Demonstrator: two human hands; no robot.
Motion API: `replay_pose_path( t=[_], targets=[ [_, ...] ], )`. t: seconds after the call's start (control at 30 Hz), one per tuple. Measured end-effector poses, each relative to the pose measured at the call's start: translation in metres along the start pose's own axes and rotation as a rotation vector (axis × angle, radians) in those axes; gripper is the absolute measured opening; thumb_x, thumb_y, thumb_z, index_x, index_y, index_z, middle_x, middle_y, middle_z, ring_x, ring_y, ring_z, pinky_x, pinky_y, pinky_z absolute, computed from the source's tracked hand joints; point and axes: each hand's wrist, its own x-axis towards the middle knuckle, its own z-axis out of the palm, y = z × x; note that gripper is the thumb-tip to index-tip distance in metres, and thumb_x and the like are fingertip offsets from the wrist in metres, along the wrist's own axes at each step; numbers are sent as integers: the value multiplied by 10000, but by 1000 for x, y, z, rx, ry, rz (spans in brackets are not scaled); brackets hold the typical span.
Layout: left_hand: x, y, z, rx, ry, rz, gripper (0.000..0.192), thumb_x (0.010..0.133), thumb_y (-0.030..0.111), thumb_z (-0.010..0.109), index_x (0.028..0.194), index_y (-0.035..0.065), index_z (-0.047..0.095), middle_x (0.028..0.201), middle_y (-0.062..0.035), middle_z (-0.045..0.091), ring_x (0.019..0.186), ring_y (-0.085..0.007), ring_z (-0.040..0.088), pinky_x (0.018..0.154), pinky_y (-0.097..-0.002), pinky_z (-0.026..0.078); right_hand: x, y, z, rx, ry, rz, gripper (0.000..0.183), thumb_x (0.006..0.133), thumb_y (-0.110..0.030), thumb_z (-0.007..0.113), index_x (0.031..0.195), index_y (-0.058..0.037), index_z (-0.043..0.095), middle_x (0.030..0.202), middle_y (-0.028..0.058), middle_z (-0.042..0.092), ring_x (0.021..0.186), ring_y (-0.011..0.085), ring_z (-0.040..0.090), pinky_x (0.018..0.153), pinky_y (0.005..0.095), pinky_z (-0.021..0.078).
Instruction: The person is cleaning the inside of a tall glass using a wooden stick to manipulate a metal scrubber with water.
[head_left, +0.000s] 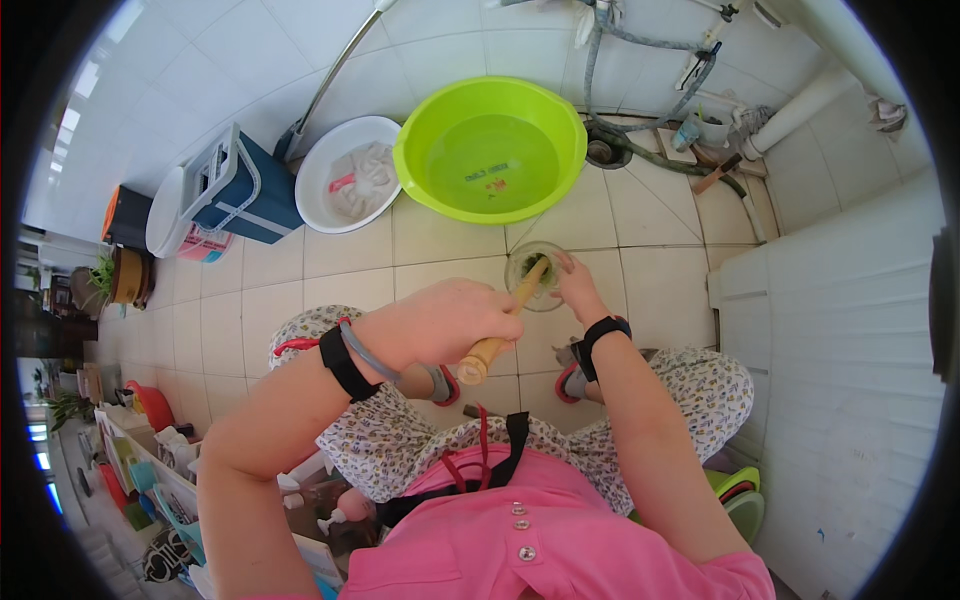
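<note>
My left hand (461, 319) is wrapped around a thick bamboo stick (491, 349), which slants down and away from me. The stick's far end reaches into a transparent bowl or jar (517, 300) on the tiled floor. Some dark green matter (534, 262) shows inside, around the stick's tip; I cannot tell what it is. At the vessel's right side, my right hand (579, 289) holds its rim, with the fingers curled over the edge.
Beyond the vessel stands a green basin (491, 206) of water. Left of it are a white basin (307, 187) with wet cloth and a blue mop bucket (251, 199). A floor drain (604, 154) with hoses lies back right. A white appliance or cabinet (832, 360) flanks my right.
</note>
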Motion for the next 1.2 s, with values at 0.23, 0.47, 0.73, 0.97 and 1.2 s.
replay_pose_path(
  t=[0.23, 0.47, 0.73, 0.97, 1.2],
  targets=[
    [-1, 16, 20, 5, 260, -127, 118, 752, 93, 640, 840, 75, 564, 812, -126, 604, 699, -332, 610, 593, -380, 482, 15, 18, -1, -86, -114, -62, 510, 928, -53, 377, 1437, -86, 369, 1426, 73, 454, 1089, 229, 565, 760, 348, 560],
    [11, 15, 12, -425, 610, -467, 75, 799, 47, 635, 873, 42, 623, 776, -126, 630, 646, -306, 602, 586, -339, 483, 40, 51, 6, -205, 113, -430, 470, 857, 28, 405, 1291, -86, 546, 1035, 205, 653, 766, 305, 647, 683, 359, 507],
    [10, 18, 24, -71, 452, -180, 71, 797, 46, 648, 856, 27, 613, 723, -133, 597, 633, -310, 594, 573, -351, 475, 26, 33, 4, -171, 88, -275, 463, 877, 30, 400, 1306, -83, 530, 1014, 214, 655, 699, 310, 660, 642, 375, 516],
    [6, -7, 53, -670, 924, -786, 67, 854, 93, 620, 862, 27, 608, 745, -27, 590, 694, -119, 578, 633, -276, 471, 17, 17, 10, -49, 80, -137, 498, 874, 33, 389, 1356, -63, 465, 1218, 200, 588, 899, 344, 651, 675, 390, 569],
    [-4, 4, 58, -142, 828, -260, 65, 829, 107, 638, 873, 68, 609, 754, -98, 617, 667, -259, 606, 593, -333, 476, 30, 30, 4, -98, 66, -221, 515, 854, 45, 407, 1355, -58, 466, 1272, 164, 571, 979, 327, 636, 687, 393, 573]
  ],
)
